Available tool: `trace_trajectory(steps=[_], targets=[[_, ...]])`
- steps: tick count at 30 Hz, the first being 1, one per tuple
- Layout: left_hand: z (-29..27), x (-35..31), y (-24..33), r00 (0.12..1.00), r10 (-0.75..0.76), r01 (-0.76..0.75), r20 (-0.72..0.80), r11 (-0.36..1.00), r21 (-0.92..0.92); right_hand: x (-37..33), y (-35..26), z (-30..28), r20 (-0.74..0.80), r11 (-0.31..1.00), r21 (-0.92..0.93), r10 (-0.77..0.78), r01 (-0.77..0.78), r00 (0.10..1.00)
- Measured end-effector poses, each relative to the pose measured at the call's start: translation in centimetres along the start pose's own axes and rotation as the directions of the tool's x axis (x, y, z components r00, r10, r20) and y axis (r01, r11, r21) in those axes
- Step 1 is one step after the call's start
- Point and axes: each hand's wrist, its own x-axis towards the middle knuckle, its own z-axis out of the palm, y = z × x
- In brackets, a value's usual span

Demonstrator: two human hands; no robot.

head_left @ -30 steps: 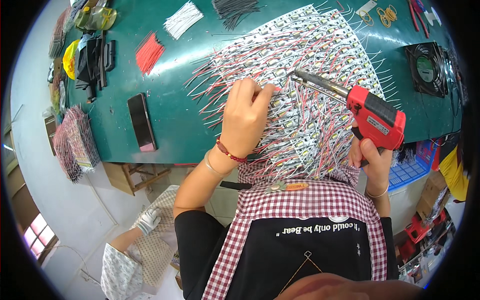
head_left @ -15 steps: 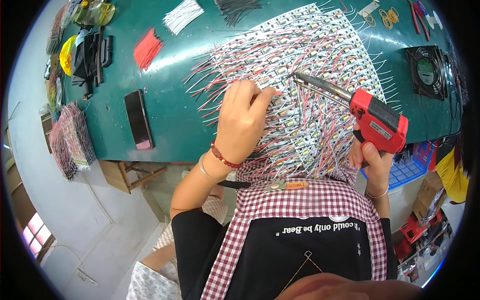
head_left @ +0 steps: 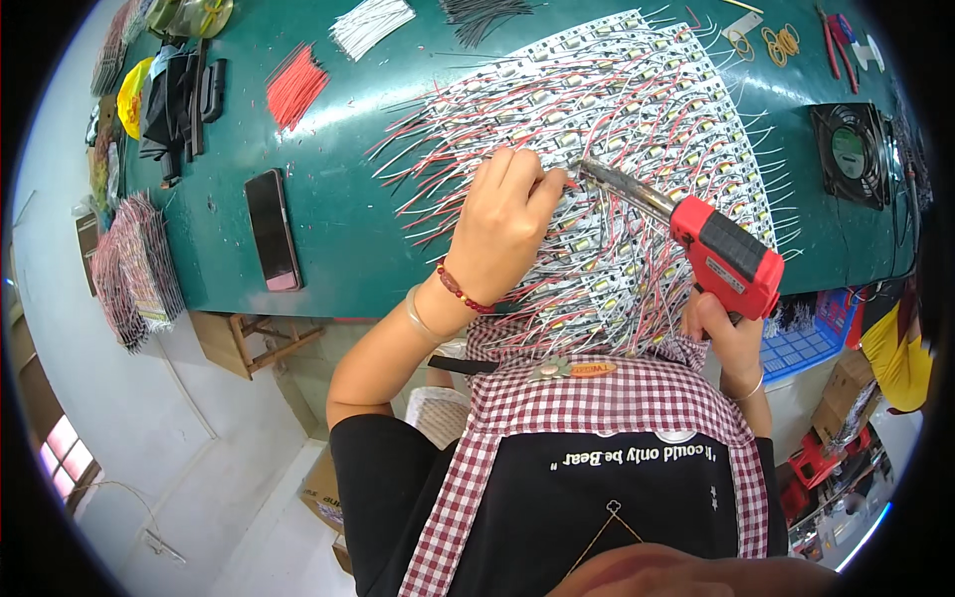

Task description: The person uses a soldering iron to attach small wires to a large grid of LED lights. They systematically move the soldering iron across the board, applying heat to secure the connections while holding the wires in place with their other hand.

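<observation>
A red and black soldering gun (head_left: 731, 254) is gripped by its handle in my right hand (head_left: 724, 333). Its metal tip reaches down to the circuit boards, just right of my left fingertips. My left hand (head_left: 505, 224) rests over the boards, thumb and fingers closed in a pinch. A bit of red wire (head_left: 570, 183) shows at those fingertips; the rest of it is hidden. Under both hands spreads a wide sheet of joined white circuit boards (head_left: 557, 55), with rows of small components and many red and white wires sticking out. Its near edge meets my checked apron.
Bundles of red wires (head_left: 296, 88), white wires (head_left: 371, 27) and black wires (head_left: 485, 18) lie toward the far side. A phone (head_left: 273, 231) lies at left. At right are a fan (head_left: 849, 154), pliers (head_left: 839, 50), rubber bands (head_left: 781, 45) and a blue crate (head_left: 796, 350) below.
My right hand has brought the soldering gun left and slightly down, its tip closer to my left fingers. My left hand has shifted slightly right. The person's leg at lower left has gone from view.
</observation>
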Motion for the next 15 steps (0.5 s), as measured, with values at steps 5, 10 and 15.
trace_trajectory(steps=[5, 10, 15], targets=[[-0.2, 0.1, 0.0, 0.997, 0.021, -0.022, 0.074, 1.000, 0.012, -0.5, 1.7, -0.5, -0.021, 0.986, -0.156, -0.061, 0.057, 0.998], [-0.1, 0.1, 0.2, 0.997, 0.037, -0.040, 0.074, 0.998, 0.051, -0.9, 1.1, -0.6, 0.037, 0.985, -0.160, -0.062, 0.067, 0.997], [0.0, 0.3, 0.5, 1.000, 0.004, -0.006, 0.024, 0.999, 0.044, -0.6, 0.4, 0.4, -0.015, 0.983, -0.180, -0.029, 0.026, 0.999]])
